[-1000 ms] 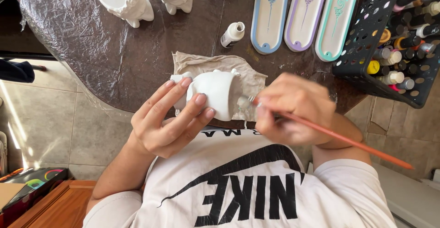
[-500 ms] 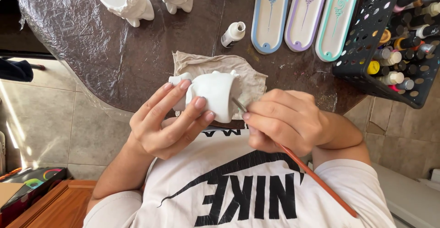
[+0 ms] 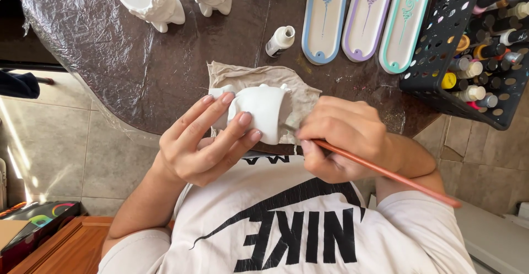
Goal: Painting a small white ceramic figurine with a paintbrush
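Fingers of the left hand (image 3: 206,141) wrap the white ceramic piece (image 3: 263,117); right hand (image 3: 339,136) pinches the paintbrush (image 3: 386,172); painting underway, steady strokes needed.

Right hand (image 3: 344,136) shifted right, off the white ceramic piece (image 3: 263,113). Brush (image 3: 386,172) handle swung up from steeply down-right at 0.5 s ago to a shallower slant.

White ceramic figure (image 3: 263,111), orange-handled brush (image 3: 386,173), blue, purple and teal floral trays (image 3: 368,20).
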